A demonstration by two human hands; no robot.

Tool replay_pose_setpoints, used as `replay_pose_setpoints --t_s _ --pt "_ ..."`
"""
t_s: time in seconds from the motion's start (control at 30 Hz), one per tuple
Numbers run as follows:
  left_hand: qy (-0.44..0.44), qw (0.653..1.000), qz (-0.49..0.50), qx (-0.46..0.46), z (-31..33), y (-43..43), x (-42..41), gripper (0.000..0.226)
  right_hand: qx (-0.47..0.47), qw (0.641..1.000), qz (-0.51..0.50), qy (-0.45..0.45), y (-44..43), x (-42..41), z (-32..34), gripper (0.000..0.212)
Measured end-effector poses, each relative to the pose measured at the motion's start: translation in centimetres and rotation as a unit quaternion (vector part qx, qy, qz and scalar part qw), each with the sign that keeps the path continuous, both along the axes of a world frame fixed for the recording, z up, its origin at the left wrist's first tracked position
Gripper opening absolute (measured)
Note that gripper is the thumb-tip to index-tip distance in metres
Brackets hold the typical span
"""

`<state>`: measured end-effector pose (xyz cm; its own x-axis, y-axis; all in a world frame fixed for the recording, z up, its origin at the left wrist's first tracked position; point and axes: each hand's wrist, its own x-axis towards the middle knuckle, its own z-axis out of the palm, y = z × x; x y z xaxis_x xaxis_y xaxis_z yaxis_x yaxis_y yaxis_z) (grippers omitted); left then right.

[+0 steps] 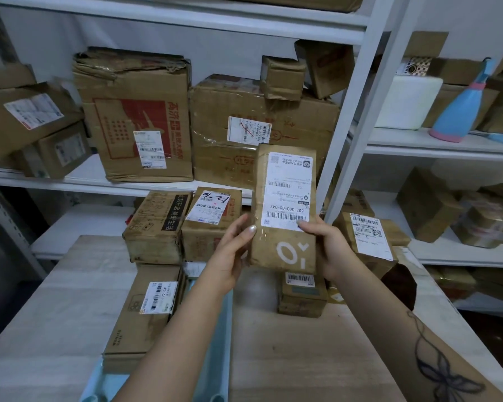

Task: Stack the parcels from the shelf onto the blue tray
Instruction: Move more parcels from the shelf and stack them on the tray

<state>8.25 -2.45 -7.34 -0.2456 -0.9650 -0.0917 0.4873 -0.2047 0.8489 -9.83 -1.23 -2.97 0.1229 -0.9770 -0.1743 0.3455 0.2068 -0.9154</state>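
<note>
Held parcel (283, 210) — brown cardboard, glossy tape (266, 240), paper label (286, 190); blue tray (217, 358) — smooth plastic; shelf (114, 185) matt white.

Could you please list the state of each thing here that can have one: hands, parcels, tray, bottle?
Held parcel, lifted, upright, label facing camera.
Left hand, grips its left edge.
Right hand, grips its right edge.
Blue tray, partly covered.
Flat parcel, lying on the tray.
Big box, on shelf, top crushed.
Bottle, standing.
</note>
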Motion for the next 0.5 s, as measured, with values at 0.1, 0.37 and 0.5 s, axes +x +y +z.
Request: replay_pose_setpoints --t_s 0.1,0.37,0.5 --pt "-0.014 1.000 -0.007 -0.016 0.6 0.1 0.5 0.082 0.012 0.999 0.011 -0.037 0.3 0.3 0.3 0.059" --pt "-0.024 0.999 0.008 -0.041 1.6 0.5 2.2 0.095 0.042 0.999 0.018 -0.027 0.3 0.7 0.8 0.024" --pt "0.002 0.998 0.056 -0.041 1.8 1.0 3.5 0.056 0.052 0.997 0.009 -0.049 0.1 1.4 1.1 0.024"
